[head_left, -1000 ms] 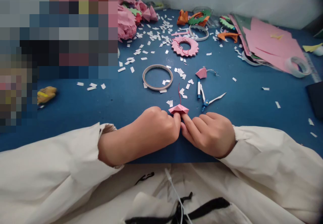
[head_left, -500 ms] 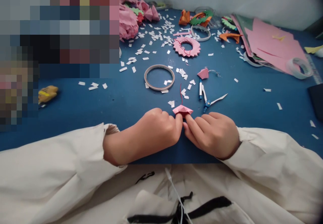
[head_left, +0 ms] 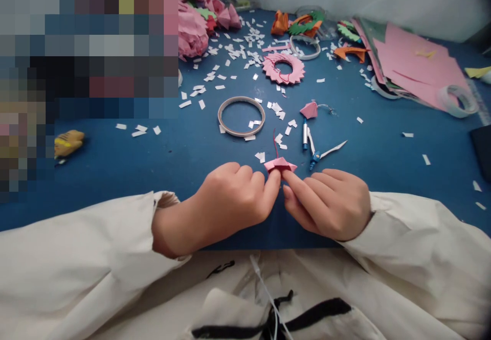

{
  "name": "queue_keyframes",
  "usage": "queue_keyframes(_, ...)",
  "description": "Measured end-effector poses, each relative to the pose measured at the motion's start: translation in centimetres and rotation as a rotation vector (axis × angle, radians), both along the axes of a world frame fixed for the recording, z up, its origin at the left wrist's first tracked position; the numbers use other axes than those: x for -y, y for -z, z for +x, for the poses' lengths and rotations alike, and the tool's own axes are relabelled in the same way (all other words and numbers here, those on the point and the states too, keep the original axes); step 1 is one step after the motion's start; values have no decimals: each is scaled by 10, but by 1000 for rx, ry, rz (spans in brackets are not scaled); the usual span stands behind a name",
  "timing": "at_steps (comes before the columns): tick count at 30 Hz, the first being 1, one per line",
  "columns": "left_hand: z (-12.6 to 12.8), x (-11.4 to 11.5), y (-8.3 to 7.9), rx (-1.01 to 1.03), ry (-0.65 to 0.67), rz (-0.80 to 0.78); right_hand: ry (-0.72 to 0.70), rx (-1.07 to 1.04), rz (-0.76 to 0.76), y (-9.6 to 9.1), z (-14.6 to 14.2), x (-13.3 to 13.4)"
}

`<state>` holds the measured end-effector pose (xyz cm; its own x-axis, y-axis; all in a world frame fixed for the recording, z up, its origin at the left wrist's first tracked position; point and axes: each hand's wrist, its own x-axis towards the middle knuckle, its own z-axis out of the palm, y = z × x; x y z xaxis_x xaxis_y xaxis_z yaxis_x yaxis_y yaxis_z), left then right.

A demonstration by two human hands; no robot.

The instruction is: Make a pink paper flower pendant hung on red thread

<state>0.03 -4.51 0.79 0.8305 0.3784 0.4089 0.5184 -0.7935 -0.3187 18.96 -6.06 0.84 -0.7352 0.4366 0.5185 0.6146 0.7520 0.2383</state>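
Note:
My left hand (head_left: 233, 199) and my right hand (head_left: 326, 202) meet at the near edge of the blue table (head_left: 172, 151). Both pinch a small folded pink paper piece (head_left: 280, 164) with their fingertips. A thin red thread (head_left: 274, 143) runs up from that piece. Both hands are closed around the paper, knuckles up, in white sleeves. Just beyond my right hand lies a blue drawing compass (head_left: 314, 148).
A tape ring (head_left: 241, 116), a second small pink folded piece (head_left: 309, 110), a pink paper wreath (head_left: 283, 68) and many white paper scraps lie beyond. Pink paper flowers (head_left: 194, 28) sit far left, pink sheets (head_left: 414, 64) and tape rolls (head_left: 458, 100) far right. A yellow object (head_left: 69, 142) lies left.
My hands have shifted slightly right and lifted the pink piece a little; the fingers have re-gripped it. Nothing else on the table has moved.

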Motion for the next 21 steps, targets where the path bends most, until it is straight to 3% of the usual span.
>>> queue_keyframes(8,-1,-5,-4,132,-31,55,-78,-110,-5,-10,5,3)
queue_keyframes(21,-4,-6,-8,148,64,49,-148,-114,-3,-13,6,2)
